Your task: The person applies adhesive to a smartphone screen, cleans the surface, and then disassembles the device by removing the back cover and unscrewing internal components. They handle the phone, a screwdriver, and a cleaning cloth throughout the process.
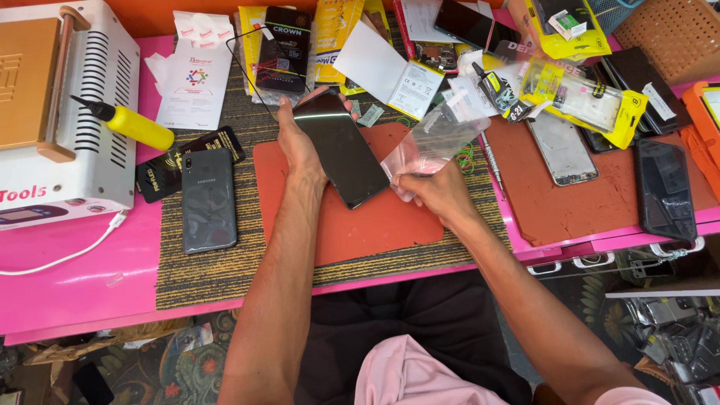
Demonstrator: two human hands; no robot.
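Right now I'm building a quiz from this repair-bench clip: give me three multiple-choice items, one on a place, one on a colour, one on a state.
1. Where does the grey phone lie?
A. left of the left hand
B. on the white machine
C. in the basket

2. What colour is the squeeze bottle?
A. blue
B. yellow
C. green

3. What does the right hand hold?
A. a screwdriver
B. nothing
C. a clear plastic bag

Answers: 1 A, it lies face down on the woven mat; 2 B, yellow body with black tip; 3 C, fingers pinch the bag beside the dark phone that the left hand holds.

phone repair workshop, loose phones [209, 200], glue bottle [129, 123], white heating machine [64, 112]
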